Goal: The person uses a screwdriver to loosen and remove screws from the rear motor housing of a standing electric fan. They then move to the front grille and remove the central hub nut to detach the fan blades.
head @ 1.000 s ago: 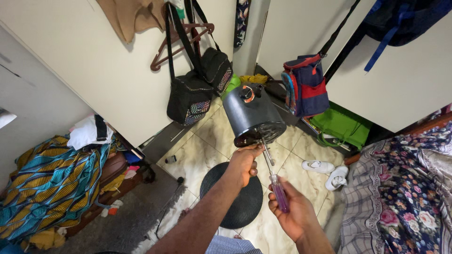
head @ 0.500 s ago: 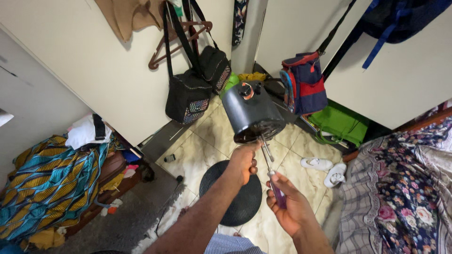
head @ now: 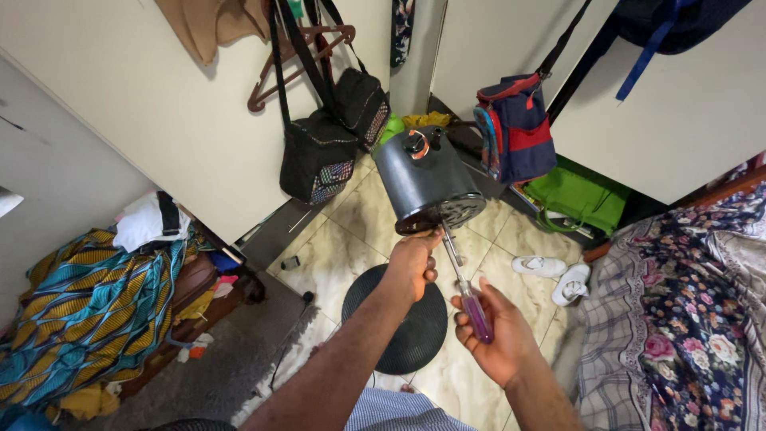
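Observation:
My left hand (head: 412, 262) grips the lower rim of a dark grey cylindrical motor housing (head: 423, 177) and holds it up in front of me, its vented end tilted toward me. A red-and-black knob sits on its top. My right hand (head: 493, 335) holds a screwdriver (head: 464, 287) by its purple handle. The metal shaft points up and its tip meets the housing's vented face just beside my left thumb.
A round black base (head: 405, 323) lies on the tiled floor below my hands. Black bags (head: 319, 156) and a hanger hang on the white wall, a blue-red backpack (head: 515, 128) on the right. White sandals (head: 550, 271), a floral bedspread (head: 686, 311) and a clothes pile (head: 88, 303) surround me.
The view has shifted only slightly. Both hands keep their hold, with the screwdriver tip still at the housing's face.

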